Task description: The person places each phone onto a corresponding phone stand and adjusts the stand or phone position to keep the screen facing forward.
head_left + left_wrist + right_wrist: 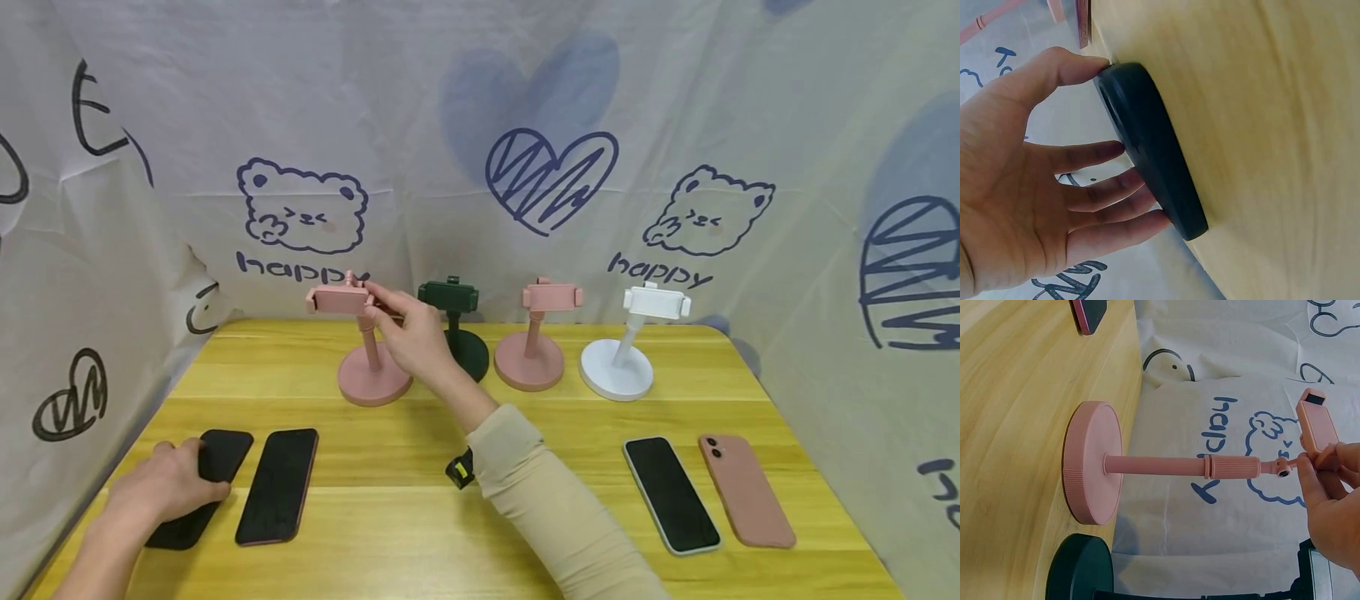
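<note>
Left hand (168,487): grips the dark phone (225,456) at the tabletop (382,533)'s left.
Right hand (416,333): pinches the clamp (341,300) of the leftmost pink stand (371,346).
Pink stand: a hard tug could tip its unheld base (372,385).
Dark phone: a slack fingertip hold could drop it.

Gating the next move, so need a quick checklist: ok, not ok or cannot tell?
1. Right hand on the clamp of the leftmost pink phone stand: ok, pinching its side.
2. Round base flat on the table: ok.
3. Left hand on the leftmost black phone: ok, gripping its edges.
4. Phone seated in that clamp: not ok, none there.
5. Clamp opening wide enough for that phone: cannot tell.
6. Right hand clear of the green phone stand: cannot tell, they overlap in view.
</note>
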Available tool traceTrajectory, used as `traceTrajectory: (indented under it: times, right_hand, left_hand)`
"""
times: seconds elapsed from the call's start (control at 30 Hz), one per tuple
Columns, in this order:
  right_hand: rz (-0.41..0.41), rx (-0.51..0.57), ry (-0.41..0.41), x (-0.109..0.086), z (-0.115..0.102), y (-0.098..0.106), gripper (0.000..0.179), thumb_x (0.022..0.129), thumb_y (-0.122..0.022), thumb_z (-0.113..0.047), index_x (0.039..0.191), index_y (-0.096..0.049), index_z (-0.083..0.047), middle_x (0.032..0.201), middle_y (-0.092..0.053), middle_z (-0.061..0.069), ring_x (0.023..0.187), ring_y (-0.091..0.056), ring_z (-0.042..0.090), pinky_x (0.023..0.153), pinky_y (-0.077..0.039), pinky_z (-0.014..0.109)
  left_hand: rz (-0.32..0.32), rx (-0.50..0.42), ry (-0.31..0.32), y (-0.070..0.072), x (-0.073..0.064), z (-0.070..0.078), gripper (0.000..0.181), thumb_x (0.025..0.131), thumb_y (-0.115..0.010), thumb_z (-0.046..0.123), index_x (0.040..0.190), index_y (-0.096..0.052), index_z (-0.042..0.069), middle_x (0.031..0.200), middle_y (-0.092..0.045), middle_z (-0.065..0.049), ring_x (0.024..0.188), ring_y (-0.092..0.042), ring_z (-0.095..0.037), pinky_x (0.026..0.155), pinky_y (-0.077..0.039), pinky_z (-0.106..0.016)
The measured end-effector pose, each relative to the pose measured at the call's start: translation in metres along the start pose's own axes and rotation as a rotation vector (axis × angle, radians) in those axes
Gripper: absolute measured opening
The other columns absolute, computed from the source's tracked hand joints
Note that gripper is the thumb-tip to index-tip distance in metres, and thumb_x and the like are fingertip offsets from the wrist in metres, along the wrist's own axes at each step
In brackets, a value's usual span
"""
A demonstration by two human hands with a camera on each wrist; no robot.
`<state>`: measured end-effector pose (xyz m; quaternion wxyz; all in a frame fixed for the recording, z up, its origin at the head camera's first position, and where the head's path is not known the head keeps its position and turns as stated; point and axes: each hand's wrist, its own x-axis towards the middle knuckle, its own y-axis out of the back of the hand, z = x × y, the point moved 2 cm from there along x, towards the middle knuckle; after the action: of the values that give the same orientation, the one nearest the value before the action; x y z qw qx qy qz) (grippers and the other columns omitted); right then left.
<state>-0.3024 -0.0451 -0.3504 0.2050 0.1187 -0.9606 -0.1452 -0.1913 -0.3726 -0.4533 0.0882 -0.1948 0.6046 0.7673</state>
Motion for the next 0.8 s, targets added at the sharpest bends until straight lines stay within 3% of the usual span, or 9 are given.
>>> traceTrajectory:
  times: [0.17, 0.37, 0.57, 0.8]
  right_hand:
    - [-0.008, -0.002, 0.008, 0.000, -0.001, 0.000, 0.044, 0.107, -0.059, -0.014, 0.150, -0.057, -0.018, 0.142, -0.065, 0.004, 0.124, -0.064, 0.015, 0.098, -0.053, 0.019]
    - [-0.011, -0.007, 0.023, 0.000, -0.001, 0.000, 0.044, 0.107, -0.060, -0.014, 0.151, -0.057, -0.017, 0.140, -0.065, 0.006, 0.124, -0.064, 0.016, 0.098, -0.053, 0.019]
    - [-0.016, 0.008, 0.028, -0.002, 0.001, 0.000, 0.046, 0.107, -0.061, -0.017, 0.152, -0.055, -0.018, 0.138, -0.065, 0.005, 0.123, -0.064, 0.015, 0.099, -0.053, 0.018]
    - [-0.014, 0.027, 0.042, -0.004, 0.003, 0.001, 0.046, 0.107, -0.061, -0.022, 0.153, -0.054, -0.020, 0.138, -0.065, 0.003, 0.125, -0.063, 0.014, 0.100, -0.053, 0.020]
  left_hand:
    - [0.048, -0.014, 0.000, 0.001, -0.002, 0.000, 0.114, 0.077, -0.081, 0.063, 0.144, -0.039, -0.019, 0.124, -0.042, -0.049, 0.099, -0.057, -0.057, 0.075, -0.050, -0.066]
    - [0.156, -0.050, -0.014, 0.008, -0.006, 0.006, 0.109, 0.079, -0.081, 0.058, 0.147, -0.038, -0.015, 0.121, -0.042, -0.048, 0.092, -0.059, -0.053, 0.065, -0.051, -0.058]
    - [0.300, -0.094, -0.028, 0.016, -0.015, 0.021, 0.100, 0.083, -0.077, 0.052, 0.150, -0.037, -0.009, 0.125, -0.040, -0.045, 0.092, -0.057, -0.053, 0.064, -0.048, -0.060]
    - [0.515, -0.166, -0.035, 0.016, -0.025, 0.043, 0.092, 0.082, -0.080, 0.045, 0.152, -0.042, 0.000, 0.134, -0.042, -0.038, 0.105, -0.052, -0.058, 0.069, -0.043, -0.072]
